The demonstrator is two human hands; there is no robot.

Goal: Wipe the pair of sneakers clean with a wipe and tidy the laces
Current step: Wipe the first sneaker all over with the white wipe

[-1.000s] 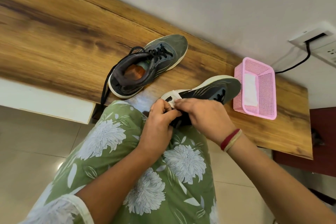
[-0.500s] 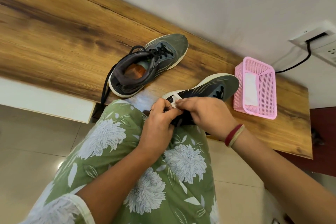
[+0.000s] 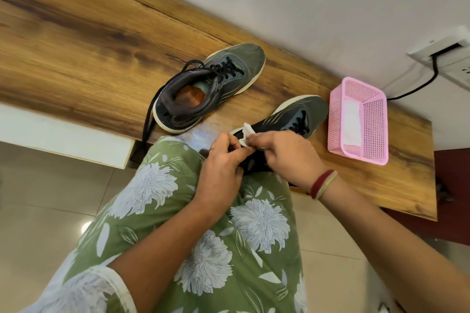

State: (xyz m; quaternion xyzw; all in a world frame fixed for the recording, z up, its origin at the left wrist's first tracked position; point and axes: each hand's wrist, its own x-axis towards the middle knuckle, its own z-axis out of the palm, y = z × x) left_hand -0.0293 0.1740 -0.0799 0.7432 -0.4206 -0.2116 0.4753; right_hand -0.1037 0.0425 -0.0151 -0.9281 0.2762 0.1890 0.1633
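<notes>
Since a second ago the held sneaker (image 3: pixel 292 119) has drawn its toe a little away from the pink basket (image 3: pixel 376 99), and the wipe (image 3: pixel 248 134) now pokes up in a crumpled peak instead of lying flat on the heel.

Well to the left of the basket, on the wooden tabletop (image 3: pixel 76 46), the other sneaker (image 3: pixel 208 86) stands upright with its toe toward the wall. Its loose lace (image 3: pixel 147 122) trails off the tabletop's edge, so the tidying is not yet done.

Nearer the basket, the left hand (image 3: pixel 221 173) is curled at the held sneaker's heel. It seems to be gripping the heel to steady it, though its fingertips meet the wipe so closely that the view leaves this unsure. The hands are together, touching at the wipe. The right hand (image 3: pixel 287 155) pinches the wipe between thumb and fingers against the white sole edge. The held sneaker lies just beside the basket, with its toe on the tabletop and its heel over the person's lap. A spare white wipe (image 3: pixel 352 122) lies in the basket.

The step looks like re-folding the wipe for a clean face. To do it well, keep the heel braced with the left hand. Wrap the wipe flat over two fingertips and stroke along the sole rim toward the basket, turning the shoe rather than the wrist.
</notes>
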